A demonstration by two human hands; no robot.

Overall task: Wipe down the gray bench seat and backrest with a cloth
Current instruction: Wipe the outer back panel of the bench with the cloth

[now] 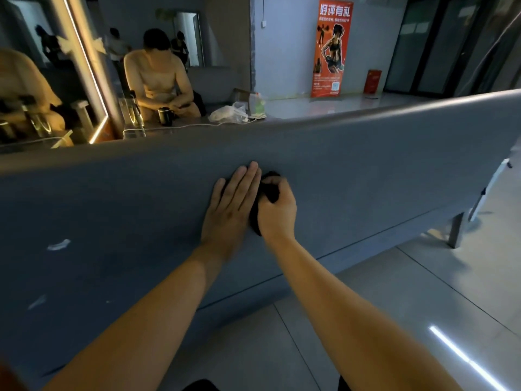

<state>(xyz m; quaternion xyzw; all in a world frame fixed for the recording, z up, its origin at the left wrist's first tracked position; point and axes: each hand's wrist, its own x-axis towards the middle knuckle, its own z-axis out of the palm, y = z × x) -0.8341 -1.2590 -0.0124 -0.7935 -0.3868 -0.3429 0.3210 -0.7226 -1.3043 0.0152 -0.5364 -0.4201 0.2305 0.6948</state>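
One dark cloth (pixel 270 193) meets the gray bench (pixel 366 170) above tiled floor (pixel 394 306).

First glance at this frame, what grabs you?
Two bare hands meet mid-frame on the gray bench: the left hand lies flat, the right hand grips a dark cloth beside it. Up right, an orange banner stands against the wall; at far left a lit-edged mirror glows.
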